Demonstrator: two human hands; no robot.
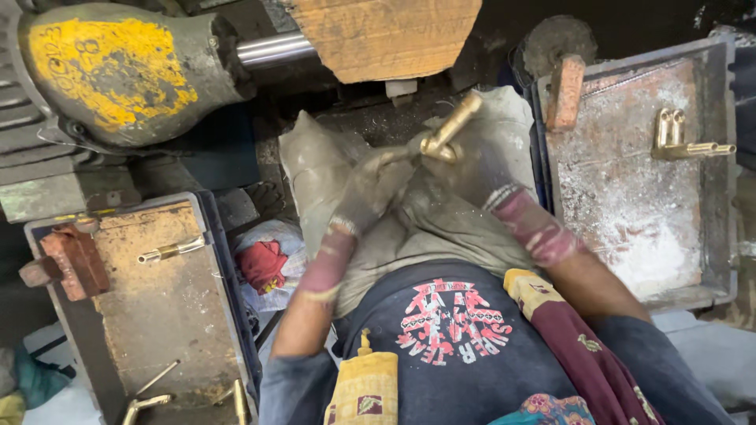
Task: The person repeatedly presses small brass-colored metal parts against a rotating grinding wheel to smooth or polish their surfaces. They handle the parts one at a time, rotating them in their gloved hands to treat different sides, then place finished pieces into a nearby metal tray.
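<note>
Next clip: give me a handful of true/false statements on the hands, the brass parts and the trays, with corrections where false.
1. Both hands wear gloves. True: left hand, right hand.
2. The brass fitting lies on the floor. False: it is in the hands.
3. The right tray holds a brass part. True.
4. The left tray holds no brass. False: a brass tube lies there.
5. The yellow-painted machine sits upper left. True.

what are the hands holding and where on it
A brass fitting, gripped at its lower end between both gloved hands: the left hand and the right hand. Its long stem sticks up free. Motion blur hides the exact finger placement.
</note>
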